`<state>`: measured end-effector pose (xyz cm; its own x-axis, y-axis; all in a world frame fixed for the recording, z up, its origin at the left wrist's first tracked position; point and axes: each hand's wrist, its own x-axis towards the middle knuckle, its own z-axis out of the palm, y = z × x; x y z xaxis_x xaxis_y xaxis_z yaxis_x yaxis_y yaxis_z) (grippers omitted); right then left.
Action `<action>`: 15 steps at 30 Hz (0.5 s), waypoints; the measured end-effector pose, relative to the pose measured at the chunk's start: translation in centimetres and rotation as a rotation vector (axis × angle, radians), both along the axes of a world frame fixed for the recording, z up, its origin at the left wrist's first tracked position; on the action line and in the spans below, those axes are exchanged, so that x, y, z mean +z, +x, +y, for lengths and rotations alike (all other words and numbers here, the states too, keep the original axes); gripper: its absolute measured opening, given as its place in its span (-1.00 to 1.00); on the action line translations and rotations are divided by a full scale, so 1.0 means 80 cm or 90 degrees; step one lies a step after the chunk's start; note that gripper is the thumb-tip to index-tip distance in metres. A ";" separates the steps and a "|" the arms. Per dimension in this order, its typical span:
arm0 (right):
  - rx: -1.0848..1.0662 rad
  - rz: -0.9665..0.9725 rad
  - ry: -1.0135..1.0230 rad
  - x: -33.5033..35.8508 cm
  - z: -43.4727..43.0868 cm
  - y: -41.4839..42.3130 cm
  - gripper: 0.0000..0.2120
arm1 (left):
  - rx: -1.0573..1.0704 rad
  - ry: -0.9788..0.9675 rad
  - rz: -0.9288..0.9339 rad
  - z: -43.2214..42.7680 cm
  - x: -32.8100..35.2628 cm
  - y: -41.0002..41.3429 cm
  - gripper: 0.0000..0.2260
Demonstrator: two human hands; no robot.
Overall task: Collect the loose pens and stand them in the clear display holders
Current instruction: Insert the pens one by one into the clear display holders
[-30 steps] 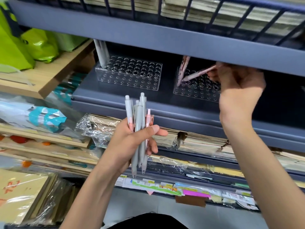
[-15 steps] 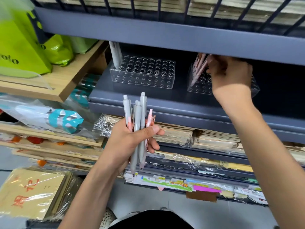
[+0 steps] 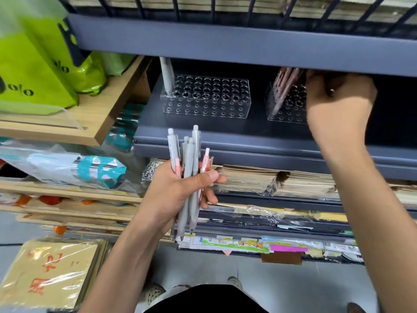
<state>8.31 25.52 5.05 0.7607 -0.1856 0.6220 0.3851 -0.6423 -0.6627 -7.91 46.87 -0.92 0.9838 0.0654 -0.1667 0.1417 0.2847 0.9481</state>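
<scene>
1. Shelving (image 3: 259, 132) in grey-blue metal is filling most of my feed. Its middle tier is carrying both holders under the overhanging upper tier.
2. Off to the left, green bags (image 3: 33, 71) are sitting on a wooden shelf (image 3: 101, 118). Wrapped paper stacks (image 3: 248, 179) are lying on the tier below the holders.
3. At upper right, the right hand (image 3: 338, 102) is reaching in at the right holder (image 3: 286, 105), with its fingers curling toward the pen tops. The fingertips are running under the upper tier's edge, so I cannot tell whether they are gripping anything.
4. In front of the middle tier's lip, the left hand (image 3: 176, 193) is clamping thumb and fingers around a bundle of pens (image 3: 189, 154).
5. On the middle tier, the left holder (image 3: 205, 96), clear and drilled with rows of holes, is standing just left of the right holder.
6. That bundle of pens, grey with some pink, is pointing click-ends up and tips down.
7. Several pink pens (image 3: 284, 86) are leaning in the right holder's left end.
8. One grey pen (image 3: 166, 75) is standing in the left holder's rear left corner.
</scene>
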 end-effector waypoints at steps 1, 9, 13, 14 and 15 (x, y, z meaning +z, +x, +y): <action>0.014 -0.017 0.028 0.000 0.004 -0.014 -0.80 | -0.002 0.001 0.001 0.003 0.000 0.000 -0.93; 0.444 0.300 -0.020 -0.010 0.077 -0.085 -0.94 | -0.026 0.041 0.003 0.017 -0.002 -0.003 -0.88; 0.571 0.382 -0.002 -0.016 0.101 -0.086 -0.89 | -0.047 0.044 0.006 0.027 -0.001 -0.006 -0.86; 0.596 0.404 0.004 -0.017 0.106 -0.085 -0.89 | -0.048 0.045 0.008 0.030 -0.001 -0.006 -0.86; 0.617 0.421 0.012 -0.019 0.110 -0.085 -0.91 | -0.048 0.044 0.010 0.032 -0.002 -0.006 -0.87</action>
